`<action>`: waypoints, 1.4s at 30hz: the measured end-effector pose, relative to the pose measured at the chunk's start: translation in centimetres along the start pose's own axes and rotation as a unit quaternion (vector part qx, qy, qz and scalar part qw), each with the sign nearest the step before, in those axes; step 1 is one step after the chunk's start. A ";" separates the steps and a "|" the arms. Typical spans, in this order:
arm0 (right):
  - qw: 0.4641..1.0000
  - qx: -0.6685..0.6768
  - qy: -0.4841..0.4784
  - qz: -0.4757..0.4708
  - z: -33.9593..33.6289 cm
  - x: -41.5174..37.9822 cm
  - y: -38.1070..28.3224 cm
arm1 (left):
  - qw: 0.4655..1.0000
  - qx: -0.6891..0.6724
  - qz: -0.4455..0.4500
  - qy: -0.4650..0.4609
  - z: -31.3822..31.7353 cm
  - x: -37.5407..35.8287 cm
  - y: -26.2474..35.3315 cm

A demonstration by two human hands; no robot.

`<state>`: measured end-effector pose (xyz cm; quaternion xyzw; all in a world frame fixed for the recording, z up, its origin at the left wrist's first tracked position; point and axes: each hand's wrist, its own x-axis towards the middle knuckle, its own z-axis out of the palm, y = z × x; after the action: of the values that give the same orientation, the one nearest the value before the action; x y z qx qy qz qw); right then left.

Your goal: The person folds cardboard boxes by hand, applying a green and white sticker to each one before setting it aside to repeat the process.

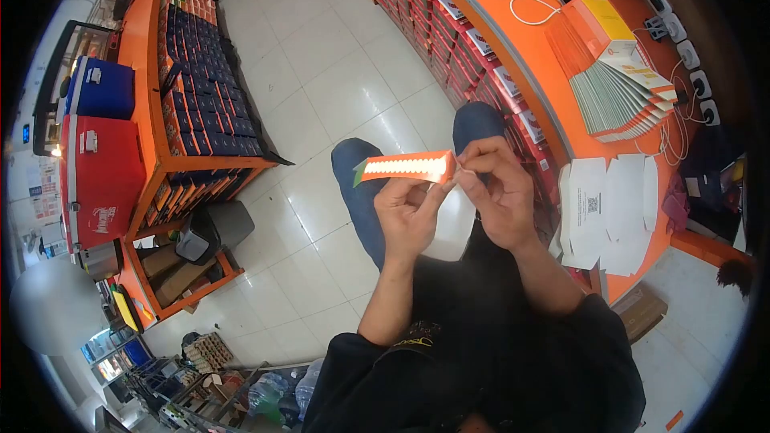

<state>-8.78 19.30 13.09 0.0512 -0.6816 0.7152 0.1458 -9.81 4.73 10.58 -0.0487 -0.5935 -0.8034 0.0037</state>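
Observation:
A narrow orange strip-like packet (409, 167) with a pale, wavy-edged middle and a green tip at its left end is held above my lap. My left hand (407, 212) pinches it from below, near its right half. At its right end, my right hand (499, 188) has thumb and fingers pressed together; whatever small part lies between them is too small to make out. Below the packet, between my legs, a white flat piece (451, 228) shows, partly covered by my hands.
An orange counter (521, 24) on the right bears a fanned stack of cards (622, 96), a yellow box (600, 26), cables, phones and an unfolded white carton (613, 208). Boxed shelves (204, 104), a red cooler (100, 180) and a blue cooler (100, 88) stand left.

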 end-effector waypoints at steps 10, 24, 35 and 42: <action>0.998 -0.037 -0.022 0.044 -0.7 0.4 -0.2 | 0.996 -0.051 -0.062 -0.032 -0.1 0.3 0.4; 0.984 -0.176 -0.037 -0.012 0.1 -0.2 -0.6 | 0.999 0.039 0.010 -0.008 -0.9 0.5 -1.1; 0.998 -0.022 0.014 0.050 0.2 -1.3 0.5 | 0.997 -0.026 0.027 -0.072 -0.5 -0.1 -1.7; 0.969 -0.205 0.107 -0.089 0.5 -2.2 2.5 | 0.998 0.015 -0.020 -0.056 0.3 -1.8 -3.1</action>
<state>-7.42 18.44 10.11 0.0034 -0.7867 0.5459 0.2882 -8.16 5.85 7.54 -0.0815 -0.6053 -0.7905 -0.0451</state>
